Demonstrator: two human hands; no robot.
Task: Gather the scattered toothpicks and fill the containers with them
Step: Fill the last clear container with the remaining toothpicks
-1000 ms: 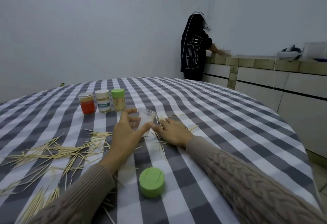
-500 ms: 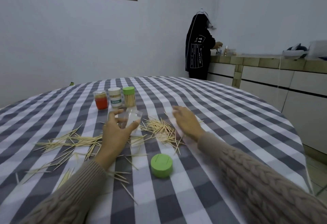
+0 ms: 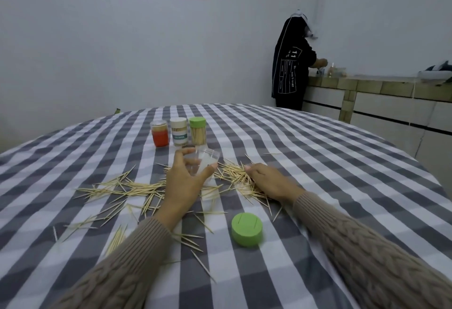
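Many loose toothpicks (image 3: 137,186) lie scattered over the checked tablecloth, with a denser pile (image 3: 232,174) at the centre. My left hand (image 3: 182,181) grips a clear empty container (image 3: 204,162), tilted just above the cloth beside that pile. My right hand (image 3: 269,181) lies palm down on the right part of the pile, its fingers curled into the toothpicks. A loose green lid (image 3: 247,233) sits on the cloth in front of my right hand.
Three filled containers stand in a row behind my hands: a red one (image 3: 160,134), a white labelled one (image 3: 179,131) and a green-lidded one (image 3: 197,130). The round table (image 3: 318,162) drops off at right. A person (image 3: 289,64) stands at a far counter.
My right hand has dropped from above the cloth onto the toothpick pile and curled into it. My left hand still holds the clear container, now nearer the pile.
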